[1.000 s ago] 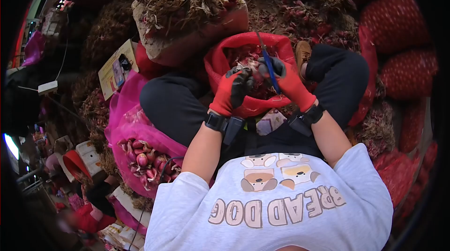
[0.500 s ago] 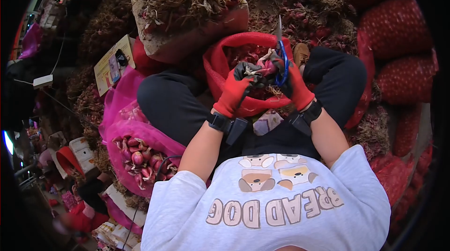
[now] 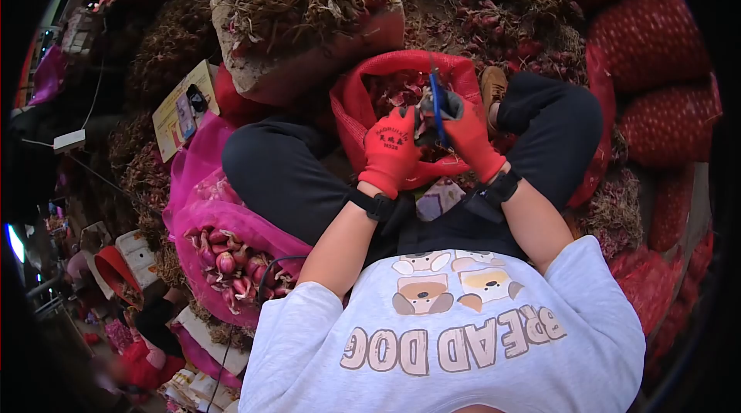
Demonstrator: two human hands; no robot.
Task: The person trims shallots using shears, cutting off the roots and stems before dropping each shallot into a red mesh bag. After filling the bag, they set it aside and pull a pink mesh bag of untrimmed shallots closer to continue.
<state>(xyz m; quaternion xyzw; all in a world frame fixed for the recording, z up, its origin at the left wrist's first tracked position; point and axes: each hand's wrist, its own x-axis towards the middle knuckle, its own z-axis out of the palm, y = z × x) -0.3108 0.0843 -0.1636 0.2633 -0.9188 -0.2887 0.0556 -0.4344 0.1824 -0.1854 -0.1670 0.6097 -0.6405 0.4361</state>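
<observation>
My left hand [image 3: 392, 149], in a red and black glove, is closed on a shallot [image 3: 424, 113], mostly hidden by the fingers. Blue-handled scissors [image 3: 438, 108] are gripped in my gloved right hand [image 3: 469, 133], with the dark blade pointing up and away from me. Both hands meet over a red mesh bag [image 3: 351, 96] that stands open between my legs and contains reddish shallot skins and trimmings.
Trimmed shallots [image 3: 226, 262] fill a pink mesh bag [image 3: 274, 237] to the left. Dried shallot bunches [image 3: 262, 0] lie on a block [image 3: 324, 50] ahead. Full red sacks [image 3: 648, 42] are stacked right. A phone [image 3: 186, 116] rests on a card [image 3: 166, 123].
My left hand has rolled over, so the printed back of its glove now shows. The scissors have tilted left and moved slightly closer to it.
</observation>
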